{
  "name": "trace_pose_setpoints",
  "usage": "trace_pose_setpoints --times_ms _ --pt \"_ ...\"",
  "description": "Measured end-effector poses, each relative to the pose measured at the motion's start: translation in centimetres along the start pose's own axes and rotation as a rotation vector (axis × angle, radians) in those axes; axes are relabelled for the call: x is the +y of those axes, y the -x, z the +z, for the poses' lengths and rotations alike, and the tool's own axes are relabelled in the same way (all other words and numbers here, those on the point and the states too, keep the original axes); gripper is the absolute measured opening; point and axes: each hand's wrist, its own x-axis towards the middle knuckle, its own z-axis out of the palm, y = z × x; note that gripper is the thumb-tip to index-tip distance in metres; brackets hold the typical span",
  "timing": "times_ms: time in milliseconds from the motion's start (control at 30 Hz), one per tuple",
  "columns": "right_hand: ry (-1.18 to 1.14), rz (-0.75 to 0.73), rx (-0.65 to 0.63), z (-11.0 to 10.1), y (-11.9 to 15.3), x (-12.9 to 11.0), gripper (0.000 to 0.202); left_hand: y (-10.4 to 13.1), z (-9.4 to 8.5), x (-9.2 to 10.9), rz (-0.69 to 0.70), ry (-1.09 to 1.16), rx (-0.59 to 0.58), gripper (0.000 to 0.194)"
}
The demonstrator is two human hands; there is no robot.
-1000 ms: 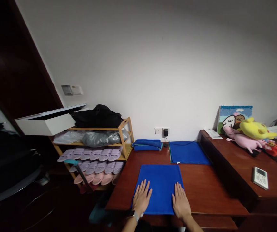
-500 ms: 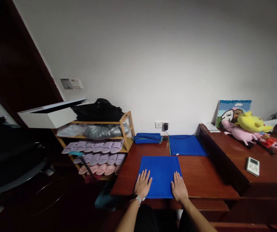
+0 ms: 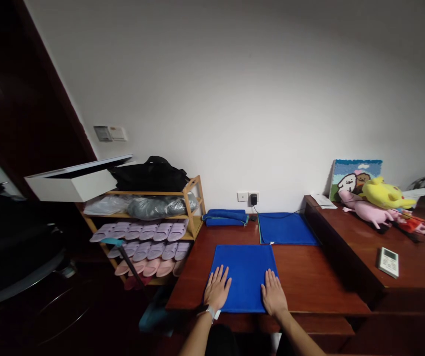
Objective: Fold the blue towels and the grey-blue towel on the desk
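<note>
A blue cloth (image 3: 245,277) lies spread flat on the brown wooden desk (image 3: 312,279), close to its front edge. My left hand (image 3: 217,289) rests palm down on the cloth's left side, fingers stretched out. On the opposite side, my right hand (image 3: 273,293) lies flat over the right edge, its fingers extended too. Neither hand grips anything. Behind, against the wall, are a rolled or folded blue cloth (image 3: 225,217) and another flat blue cloth (image 3: 288,229) with a green edge.
To the left, a wooden rack (image 3: 196,227) holds slippers (image 3: 149,231), a black bag (image 3: 151,175) and a white box (image 3: 73,187). A charger (image 3: 254,199) sits in the wall socket. On the higher right surface are plush toys (image 3: 385,194), a picture (image 3: 355,179) and a remote control (image 3: 389,262).
The whole scene sits slightly lower in the view, as the camera has tilted a little. Both hands stay flat on the cloth, with no clear movement against it.
</note>
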Motion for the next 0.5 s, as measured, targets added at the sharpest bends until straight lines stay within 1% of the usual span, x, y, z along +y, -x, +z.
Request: trace_pose_setpoints --times_ms 167,267,400,500 --pt "0.02 -0.013 -0.003 -0.4 0.3 0.0 0.07 0.4 -0.6 0.1 -0.03 -0.006 -0.005 0.064" --pt "0.019 -0.013 0.002 -0.2 0.4 0.1 0.07 0.8 -1.0 -0.2 -0.036 -0.017 -0.028 0.062" --pt "0.023 -0.015 0.007 0.1 0.3 0.2 0.071 2.3 -1.0 -1.2 -0.048 -0.015 -0.036 0.064" --pt "0.027 -0.015 0.017 0.2 0.3 0.2 0.071 3.7 -1.0 -2.0 -0.022 -0.005 -0.019 0.064"
